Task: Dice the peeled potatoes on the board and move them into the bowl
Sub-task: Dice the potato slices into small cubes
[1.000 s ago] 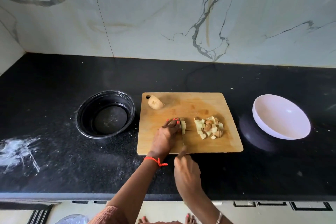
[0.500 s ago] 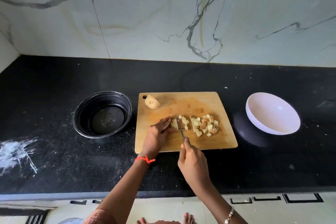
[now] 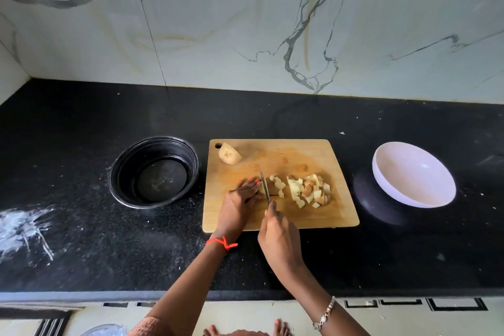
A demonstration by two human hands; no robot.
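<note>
1. Far left on the counter, the black bowl [image 3: 161, 184] stands beside the board, holding nothing I can see. I leave it out of this step.
2. An uncut potato half [image 3: 229, 154] waits at the far-left corner of the wooden cutting board [image 3: 313, 217].
3. The left hand [image 3: 238, 204] has its fingertips bent over the potato piece [image 3: 262, 189], holding it down just left of the blade. I would keep those nails tucked back and walk the hand leftward after each cut.
4. The knife [image 3: 265, 185] stands edge-down at the piece, tip pointing away from me. The right hand [image 3: 278, 237] is wrapped round the handle, forefinger along the spine. I would press straight down, spacing cuts to match the cubes already made.
5. The diced potato pile [image 3: 308, 189] lies right of the blade, with a few loose cubes between. I would nudge them aside so the blade has room.
6. The white bowl [image 3: 414, 174] sits empty to the right of the board. It is probably the destination.
</note>
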